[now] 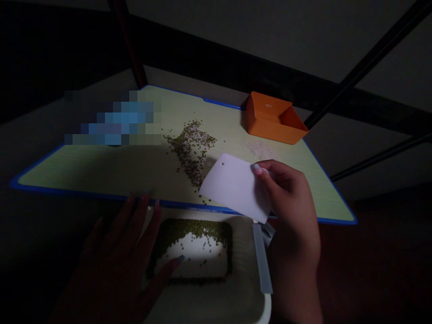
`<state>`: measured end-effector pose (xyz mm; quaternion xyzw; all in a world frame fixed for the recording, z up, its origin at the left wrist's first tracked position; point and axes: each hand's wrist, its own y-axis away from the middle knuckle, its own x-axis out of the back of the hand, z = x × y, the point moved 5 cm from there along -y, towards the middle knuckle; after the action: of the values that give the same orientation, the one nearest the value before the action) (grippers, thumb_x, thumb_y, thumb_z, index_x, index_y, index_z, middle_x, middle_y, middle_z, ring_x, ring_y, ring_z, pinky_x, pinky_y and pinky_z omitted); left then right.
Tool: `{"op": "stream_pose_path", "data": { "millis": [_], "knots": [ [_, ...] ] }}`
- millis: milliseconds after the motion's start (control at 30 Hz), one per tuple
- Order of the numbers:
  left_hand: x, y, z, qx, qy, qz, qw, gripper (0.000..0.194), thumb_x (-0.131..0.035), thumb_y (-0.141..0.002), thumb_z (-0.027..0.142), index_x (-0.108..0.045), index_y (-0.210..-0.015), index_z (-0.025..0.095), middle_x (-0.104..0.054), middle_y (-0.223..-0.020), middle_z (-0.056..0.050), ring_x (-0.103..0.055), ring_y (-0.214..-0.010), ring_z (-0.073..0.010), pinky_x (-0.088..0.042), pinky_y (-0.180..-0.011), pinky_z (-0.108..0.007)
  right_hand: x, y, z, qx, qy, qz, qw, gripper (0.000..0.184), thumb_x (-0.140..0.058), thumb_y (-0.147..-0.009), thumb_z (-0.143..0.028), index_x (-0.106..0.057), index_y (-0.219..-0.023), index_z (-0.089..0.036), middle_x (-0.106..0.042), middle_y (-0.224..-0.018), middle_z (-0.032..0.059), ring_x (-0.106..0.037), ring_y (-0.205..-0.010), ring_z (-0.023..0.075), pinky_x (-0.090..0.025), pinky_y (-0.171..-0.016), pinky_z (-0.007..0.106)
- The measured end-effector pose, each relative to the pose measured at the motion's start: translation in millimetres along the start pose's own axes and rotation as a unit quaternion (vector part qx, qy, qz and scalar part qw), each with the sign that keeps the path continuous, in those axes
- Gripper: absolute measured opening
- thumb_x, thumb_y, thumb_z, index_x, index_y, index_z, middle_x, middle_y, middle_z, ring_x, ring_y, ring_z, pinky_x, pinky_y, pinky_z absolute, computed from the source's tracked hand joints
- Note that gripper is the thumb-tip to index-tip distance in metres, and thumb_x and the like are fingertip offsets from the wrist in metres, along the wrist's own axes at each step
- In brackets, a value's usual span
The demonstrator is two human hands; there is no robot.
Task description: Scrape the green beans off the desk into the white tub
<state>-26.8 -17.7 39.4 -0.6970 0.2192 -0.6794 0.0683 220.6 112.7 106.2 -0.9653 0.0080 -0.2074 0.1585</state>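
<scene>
Pinched between thumb and fingers of my right hand (286, 193) is a white card (232, 182) with a small hole near one corner. The card is tilted over the board's near edge, beside a spread of small green beans (189, 150) mixed with paler bits. Below that edge stands a white plastic tub (245, 265) with grey handle clips. More green beans (202, 228) lie on its floor, banked toward the far side. My left hand (124, 252) is open over the tub's left side, fingers spread, thumb above the inside. Its lower part is dark.
An orange open box (276, 128) stands at the board's back right. Before it lies a small pile of clear bits (260, 150). A blurred-out blue item (121, 119) is at the left of the pale green, blue-rimmed board (101, 168). Dark poles rise behind.
</scene>
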Motion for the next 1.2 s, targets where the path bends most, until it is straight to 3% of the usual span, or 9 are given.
{"op": "stream_pose_path", "data": {
  "millis": [133,733,1200],
  "knots": [
    [1.2,1.5,-0.7,0.024,0.015,-0.008,1.0,0.074,-0.037,-0.086,0.051,-0.017,-0.15,0.019,-0.024,-0.16,-0.013,-0.018,-0.148,-0.0326,-0.026,-0.111,-0.062,-1.8,-0.5,-0.3,0.009,0.0,0.004,1.0,0.016,-0.062,-0.088,-0.034,-0.068,-0.082,-0.02,-0.066,-0.074,0.0003,-0.056,-0.067,0.0131,-0.039,-0.059,0.026],
    [4.8,0.2,1.5,0.021,-0.013,-0.019,1.0,0.073,-0.025,-0.09,0.058,-0.019,-0.149,0.015,-0.026,-0.159,-0.015,-0.017,-0.148,-0.0318,-0.024,-0.111,-0.059,-15.3,-7.3,-5.5,0.052,0.001,-0.006,0.999,0.015,-0.061,-0.089,-0.03,-0.07,-0.083,-0.02,-0.07,-0.076,-0.0002,-0.06,-0.068,0.0121,-0.041,-0.059,0.025],
    [13.5,-2.0,3.4,-0.028,-0.071,-0.02,0.997,0.076,-0.032,-0.09,0.057,-0.024,-0.146,0.006,-0.032,-0.155,-0.02,-0.017,-0.146,-0.0319,-0.018,-0.111,-0.049,-21.8,-10.5,-6.9,0.07,0.04,-0.01,0.997,0.019,-0.06,-0.09,-0.032,-0.073,-0.086,-0.019,-0.076,-0.085,0.0038,-0.066,-0.074,0.0165,-0.047,-0.065,0.027]
  ]
}}
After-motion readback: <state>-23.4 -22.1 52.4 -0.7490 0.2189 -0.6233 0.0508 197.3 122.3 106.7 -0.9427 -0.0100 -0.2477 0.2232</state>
